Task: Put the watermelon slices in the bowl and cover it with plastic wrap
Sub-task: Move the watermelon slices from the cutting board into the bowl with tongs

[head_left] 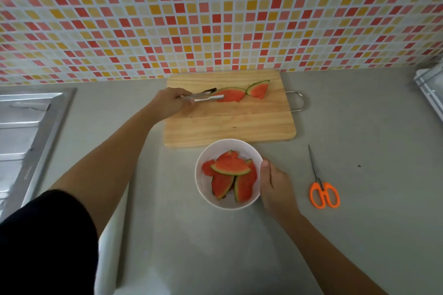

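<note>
Watermelon slices: two are lying on the cutting board, one [231, 95] at the tong tips and another [258, 90] just past it, away from the left hand; several more [231, 176] are sitting piled in the bowl beside the right hand.
Desk [359, 223]: grey, carrying everything under both hands.
Cutting board [230, 127]: wooden, lying ahead of the right hand, with the left hand reaching over its far left part.
Bowl [206, 189]: white, sitting just in front of the board, touching the right hand.
Left hand [171, 103]: closing around metal tongs [201, 97], whose tips are meeting the nearer slice on the board.
Right hand [275, 187]: curling against the bowl's right side, thumb resting on the rim, steadying it.
Scissors [323, 189]: orange-handled, lying shut on the desk to the right of the right hand, apart from it.
</note>
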### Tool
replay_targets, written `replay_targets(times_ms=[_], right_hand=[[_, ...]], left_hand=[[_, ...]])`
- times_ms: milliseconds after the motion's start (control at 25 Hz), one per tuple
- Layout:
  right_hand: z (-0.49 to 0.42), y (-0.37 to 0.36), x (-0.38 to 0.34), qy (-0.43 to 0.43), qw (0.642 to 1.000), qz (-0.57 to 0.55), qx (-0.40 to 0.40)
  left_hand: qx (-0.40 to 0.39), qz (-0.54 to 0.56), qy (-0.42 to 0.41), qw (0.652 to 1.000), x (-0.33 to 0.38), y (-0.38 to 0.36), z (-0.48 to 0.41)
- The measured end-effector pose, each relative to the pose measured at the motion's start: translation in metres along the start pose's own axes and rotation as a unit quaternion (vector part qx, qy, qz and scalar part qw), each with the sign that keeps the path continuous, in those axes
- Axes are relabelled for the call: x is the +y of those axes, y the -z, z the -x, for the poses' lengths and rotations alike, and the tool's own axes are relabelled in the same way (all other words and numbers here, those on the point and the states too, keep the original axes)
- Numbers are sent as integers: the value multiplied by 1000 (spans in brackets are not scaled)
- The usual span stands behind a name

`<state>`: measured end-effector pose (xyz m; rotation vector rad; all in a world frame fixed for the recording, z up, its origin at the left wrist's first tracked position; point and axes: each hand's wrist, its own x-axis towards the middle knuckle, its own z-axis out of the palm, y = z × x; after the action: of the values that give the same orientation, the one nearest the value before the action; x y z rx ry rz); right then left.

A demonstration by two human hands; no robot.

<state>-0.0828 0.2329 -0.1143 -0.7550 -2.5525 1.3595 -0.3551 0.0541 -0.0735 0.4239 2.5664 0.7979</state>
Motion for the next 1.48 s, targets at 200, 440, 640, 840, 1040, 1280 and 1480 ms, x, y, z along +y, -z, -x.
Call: replay_targets(times_ms=[200,440,640,840,1040,1280,1480], right_hand=[[1,0,-1,20,1000,-8,19],[1,-1,-1,17,1000,-18,14],[1,-1,-2,25,999,-20,18],[0,-1,0,30,999,-14,12],[0,-1,2,23,1000,-8,6],[0,0,1,12,1000,-1,3],[-1,0,1,5,1000,12,-3]], left_hand=[[31,-32,-28,999,-11,-6,31],[82,5,-35,996,18,-49,30],[131,-32,-89,987,21,-51,33],[190,-178,-224,939,21,-47,44],[240,-303,-324,863,22,-44,57],[263,-339,-316,846,16,-36,68],[274,-179,-328,887,9,-12,112]])
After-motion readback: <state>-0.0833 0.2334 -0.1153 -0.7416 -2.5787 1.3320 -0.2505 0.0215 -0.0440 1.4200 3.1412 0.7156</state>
